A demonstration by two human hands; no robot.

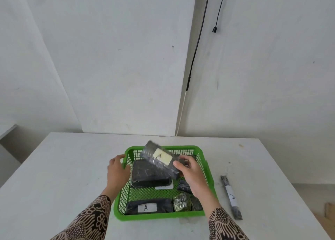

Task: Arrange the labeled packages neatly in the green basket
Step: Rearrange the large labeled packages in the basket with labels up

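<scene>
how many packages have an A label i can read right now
3: one package held in the right hand above the green basket, one flat package at the basket's near edge, one long thin package on the table right of it. Other labels may be hidden.

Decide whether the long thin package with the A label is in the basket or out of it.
Out. The thin package lies flat on the table, right of the basket, apart from its wall.

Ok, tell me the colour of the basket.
The basket is bright green, seen best in the head view.
</scene>
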